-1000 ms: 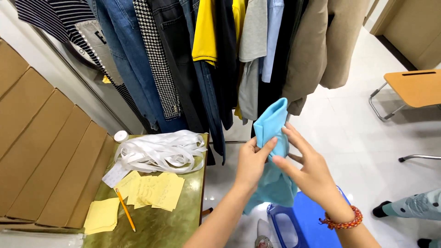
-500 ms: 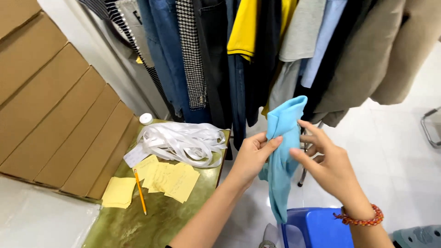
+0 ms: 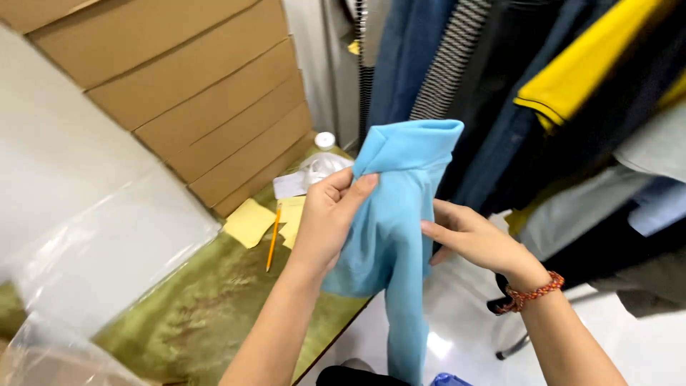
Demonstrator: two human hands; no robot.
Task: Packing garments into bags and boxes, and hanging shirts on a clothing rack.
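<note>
Cardboard boxes (image 3: 179, 107) stood stacked against the wall, well to the left of the fingers, beside a green desk (image 3: 207, 307); hanging clothes (image 3: 514, 86) filled the rack behind and to the right.

Step in hand, as judged: folding or rolling a light-blue garment (image 3: 393, 236), held up in mid-air betw. both hands, above the desk's near edge. Left hand (image 3: 330, 218) gripped it near the top fold, thumb and fingers (image 3: 364, 186) closed on the cloth just under the rolled upper edge. Right hand (image 3: 475, 239) was at the garment's right side, fingers half-curled and touching or tucked behind the cloth; whether it pinched the cloth couldn't be told from this view. A red bead bracelet (image 3: 532, 292) sat on that wrist. The garment's lower part hung loose, straight down below both hands.

Next move, prob., would call for a firm pinch on the right edge and even tension, so the fold stays square and the loose tail doesn't drag.

Containers: boxes all shut, contents hidden. Clear plastic bags (image 3: 107, 250) lay far left of the left hand, appar. empty. Just beyond the left fingers: yellow paper slips (image 3: 250, 223), an orange pencil (image 3: 273, 239), a small white cap (image 3: 325, 139), and a white bundle (image 3: 318, 170), mostly hidden.
</note>
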